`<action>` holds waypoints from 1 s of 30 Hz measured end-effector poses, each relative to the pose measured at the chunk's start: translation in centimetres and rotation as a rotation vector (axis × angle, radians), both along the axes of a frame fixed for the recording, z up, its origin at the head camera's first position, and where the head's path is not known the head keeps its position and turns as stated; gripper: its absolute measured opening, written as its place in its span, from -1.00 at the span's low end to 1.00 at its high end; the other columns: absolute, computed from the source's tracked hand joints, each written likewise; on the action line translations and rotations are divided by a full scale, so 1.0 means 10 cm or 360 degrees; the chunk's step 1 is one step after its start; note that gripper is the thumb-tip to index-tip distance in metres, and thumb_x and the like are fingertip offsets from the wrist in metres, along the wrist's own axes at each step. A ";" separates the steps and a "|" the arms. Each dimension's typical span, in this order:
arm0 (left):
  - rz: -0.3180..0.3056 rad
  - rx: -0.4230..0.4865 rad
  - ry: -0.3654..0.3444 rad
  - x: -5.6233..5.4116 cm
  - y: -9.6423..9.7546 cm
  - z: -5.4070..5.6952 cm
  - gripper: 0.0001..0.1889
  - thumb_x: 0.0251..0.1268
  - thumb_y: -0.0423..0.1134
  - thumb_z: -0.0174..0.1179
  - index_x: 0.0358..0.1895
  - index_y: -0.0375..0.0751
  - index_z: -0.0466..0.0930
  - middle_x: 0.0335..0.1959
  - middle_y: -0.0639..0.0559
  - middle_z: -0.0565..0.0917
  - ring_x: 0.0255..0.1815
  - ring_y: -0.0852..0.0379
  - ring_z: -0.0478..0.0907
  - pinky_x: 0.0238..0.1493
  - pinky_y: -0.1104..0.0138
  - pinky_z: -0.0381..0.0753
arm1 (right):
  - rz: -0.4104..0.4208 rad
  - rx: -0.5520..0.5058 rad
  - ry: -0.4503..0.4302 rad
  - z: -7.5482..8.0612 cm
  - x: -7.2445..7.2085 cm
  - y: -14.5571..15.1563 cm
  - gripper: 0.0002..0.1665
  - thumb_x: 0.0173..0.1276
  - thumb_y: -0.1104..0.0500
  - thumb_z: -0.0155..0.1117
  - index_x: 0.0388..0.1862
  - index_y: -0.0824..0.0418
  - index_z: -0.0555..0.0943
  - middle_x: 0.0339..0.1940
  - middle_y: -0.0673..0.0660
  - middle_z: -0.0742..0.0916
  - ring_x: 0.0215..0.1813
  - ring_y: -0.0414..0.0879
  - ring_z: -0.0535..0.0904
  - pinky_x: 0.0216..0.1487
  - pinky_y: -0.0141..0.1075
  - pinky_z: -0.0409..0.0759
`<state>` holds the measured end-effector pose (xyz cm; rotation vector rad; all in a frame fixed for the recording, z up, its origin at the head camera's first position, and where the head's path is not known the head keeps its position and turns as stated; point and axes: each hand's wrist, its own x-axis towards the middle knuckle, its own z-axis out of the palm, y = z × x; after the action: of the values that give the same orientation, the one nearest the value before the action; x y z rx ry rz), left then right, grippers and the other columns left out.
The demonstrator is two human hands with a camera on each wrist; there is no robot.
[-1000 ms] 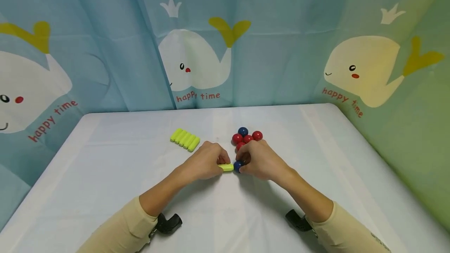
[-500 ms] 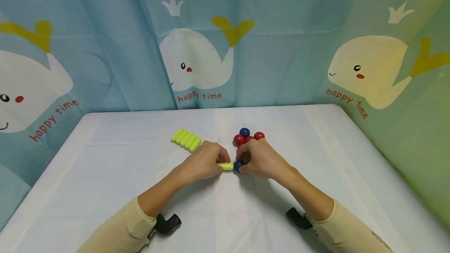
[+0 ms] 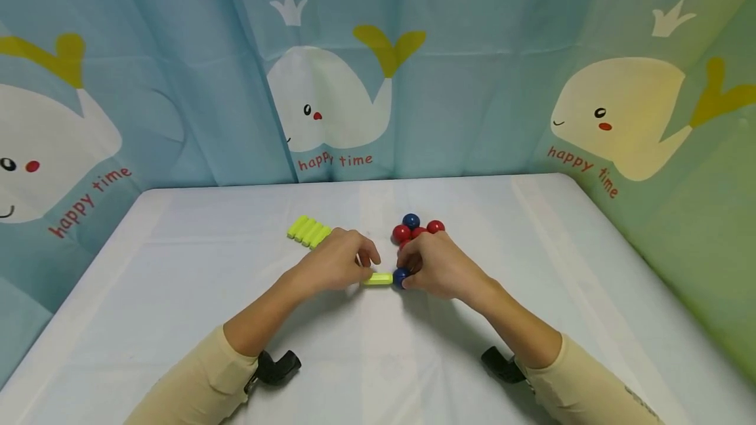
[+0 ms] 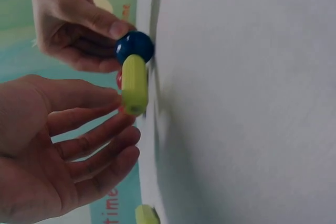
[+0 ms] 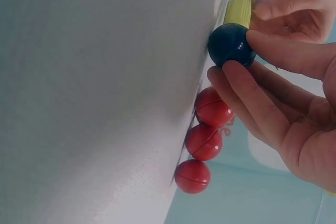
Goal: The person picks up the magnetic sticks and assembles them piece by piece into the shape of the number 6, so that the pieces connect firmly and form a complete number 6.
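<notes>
left hand (image 3: pixel 335 261): since half a second ago you've drawn it slightly toward the left of the frame, and its fingers no longer pinch the yellow-green stick (image 3: pixel 379 279); they stand apart, thumb beside the stick's left end – whether it touches, i can't tell.
right hand (image 3: pixel 440 267): you have thumb and fingers clamped on the blue ball (image 5: pixel 229 44), same as in that earlier view.
stick and ball: they meet end-on, touching, a little below the centre of the frame, stick to the left of the ball; how deep it sits is hidden from you.
joint: i'd keep the ball steady while your left fingers are off, so the stick doesn't get knocked askew. if it feels loose, press along the stick's length, not across it.
row of sticks (image 3: pixel 307 231): up and left of centre, partly behind your left hand; best keep your wrist high enough not to brush them.
red balls (image 3: pixel 401 235): just above your right hand in the frame, a second blue ball (image 3: pixel 411 220) beyond them – they'd probably roll if nudged, so mind your knuckles.
</notes>
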<state>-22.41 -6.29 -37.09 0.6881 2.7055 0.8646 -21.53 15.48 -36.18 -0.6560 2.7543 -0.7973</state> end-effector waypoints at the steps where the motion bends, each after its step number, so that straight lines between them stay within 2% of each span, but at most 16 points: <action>1: 0.0006 0.0005 0.0007 -0.01 -0.01 0.01 -0.84 0.28 -0.37 0.36 -0.12 -0.14 0.82 -0.36 0.13 0.76 -0.23 0.15 0.58 -0.19 0.30 0.59 | -0.0002 0.0001 0.0002 0.00 0.00 0.00 -0.77 0.08 0.34 0.65 -0.27 0.22 0.80 -0.38 0.00 0.80 -0.31 -0.21 0.68 -0.21 -0.34 0.70; 5: 0.0019 0.0035 0.0029 -0.09 -0.06 0.02 -0.85 0.33 -0.35 0.35 -0.10 -0.14 0.81 -0.36 0.13 0.76 -0.22 0.16 0.59 -0.12 0.29 0.57 | -0.0014 0.0004 0.0007 -0.01 0.00 -0.01 -0.75 0.07 0.34 0.66 -0.25 0.23 0.81 -0.35 0.01 0.80 -0.30 -0.21 0.68 -0.22 -0.34 0.70; 8: -0.0013 0.0061 0.0029 -0.19 -0.10 0.00 -0.83 0.35 -0.36 0.34 -0.06 -0.14 0.80 -0.31 0.12 0.77 -0.21 0.17 0.64 -0.11 0.31 0.60 | -0.0010 0.0008 0.0007 -0.01 0.00 -0.01 -0.74 0.08 0.33 0.66 -0.23 0.23 0.81 -0.35 0.02 0.80 -0.30 -0.21 0.68 -0.23 -0.35 0.70; 10: -0.0073 0.0078 0.0029 -0.26 -0.11 -0.01 -0.80 0.36 -0.37 0.33 -0.01 -0.14 0.79 -0.24 0.08 0.78 -0.18 0.16 0.67 -0.10 0.32 0.66 | -0.0016 0.0011 0.0001 -0.01 0.00 -0.01 -0.74 0.09 0.32 0.66 -0.22 0.23 0.81 -0.35 0.02 0.80 -0.30 -0.21 0.68 -0.23 -0.34 0.70; 14: -0.0176 0.0111 0.0014 -0.42 -0.08 -0.04 -0.73 0.39 -0.38 0.30 0.10 -0.15 0.75 -0.03 -0.01 0.78 -0.02 0.08 0.70 0.04 0.28 0.70 | -0.0021 0.0011 -0.0002 -0.01 0.01 -0.01 -0.76 0.09 0.33 0.65 -0.24 0.23 0.81 -0.36 0.02 0.81 -0.30 -0.21 0.69 -0.19 -0.32 0.72; 19: -0.0220 0.0147 0.0026 -0.58 0.03 -0.07 -0.65 0.40 -0.37 0.29 0.22 -0.12 0.68 0.15 -0.06 0.72 0.12 0.01 0.69 0.14 0.24 0.70 | -0.0006 -0.0014 -0.0020 -0.02 0.01 0.00 -0.76 0.10 0.34 0.64 -0.23 0.25 0.80 -0.34 0.03 0.81 -0.29 -0.21 0.70 -0.17 -0.31 0.74; 26: -0.0297 0.0150 0.0083 -0.71 0.18 -0.15 -0.56 0.40 -0.39 0.31 0.31 -0.05 0.65 0.27 -0.09 0.64 0.21 -0.06 0.67 0.21 0.21 0.67 | -0.0002 0.0005 -0.0013 -0.01 0.01 0.00 -0.79 0.12 0.33 0.63 -0.25 0.21 0.81 -0.36 -0.02 0.82 -0.26 -0.21 0.69 -0.12 -0.30 0.70; 30: -0.0322 0.0102 0.0110 -0.73 0.24 -0.19 -0.55 0.40 -0.38 0.32 0.32 0.00 0.65 0.23 -0.12 0.62 0.19 -0.09 0.67 0.18 0.20 0.68 | -0.0003 0.0003 -0.0017 -0.01 0.02 0.02 -0.79 0.12 0.32 0.63 -0.23 0.21 0.81 -0.35 -0.02 0.82 -0.25 -0.21 0.69 -0.10 -0.30 0.70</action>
<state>-29.67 -3.91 -39.00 1.0034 2.6180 0.8949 -21.36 15.64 -36.25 -0.6473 2.7462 -0.7960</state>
